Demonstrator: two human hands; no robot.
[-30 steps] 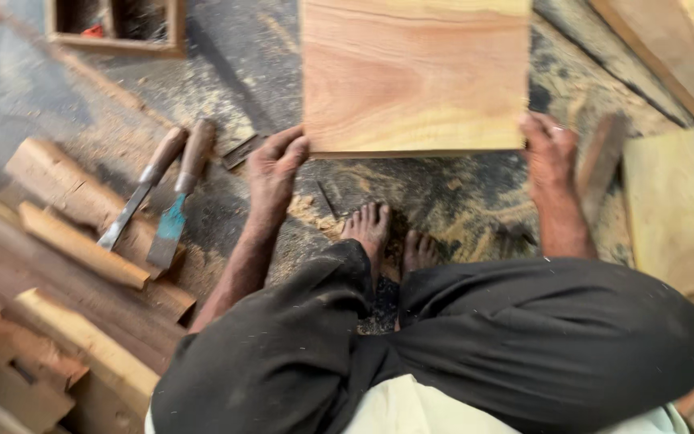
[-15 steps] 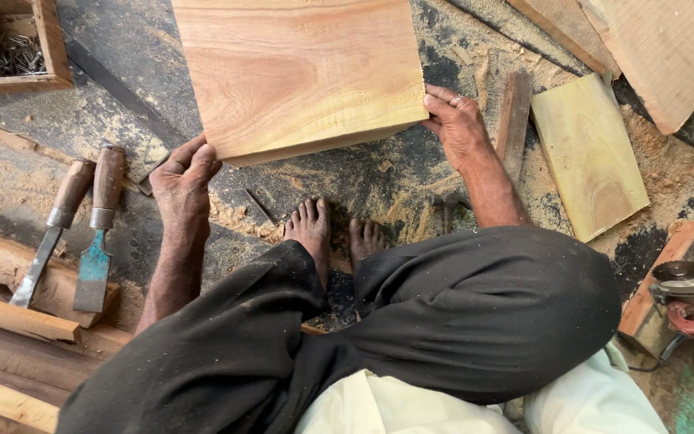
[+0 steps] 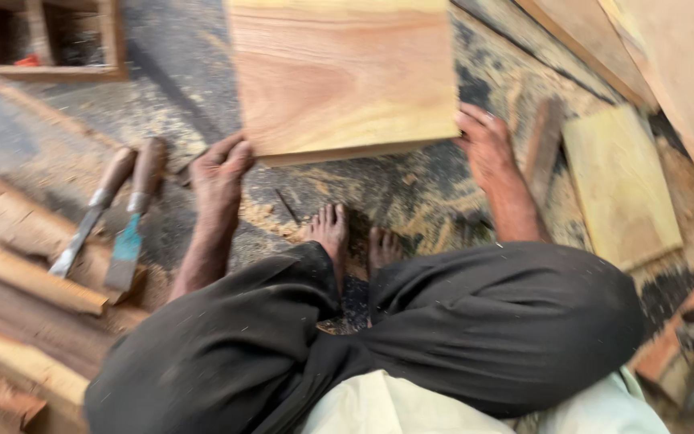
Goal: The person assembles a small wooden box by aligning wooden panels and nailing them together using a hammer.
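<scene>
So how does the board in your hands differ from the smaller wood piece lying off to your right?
The big board is held at both near corners, by the left hand and the right hand; the smaller piece lies untouched on the sawdust-covered floor. The big board is wider and shows reddish, pinkish grain; the smaller piece looks yellower and plainer. Both are flat, rectangular, bare wood.

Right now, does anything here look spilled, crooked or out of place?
Sawdust is strewn over the floor around the bare feet. Two chisels lie loose on wood offcuts. The board held between left hand and right hand looks undamaged.
</scene>
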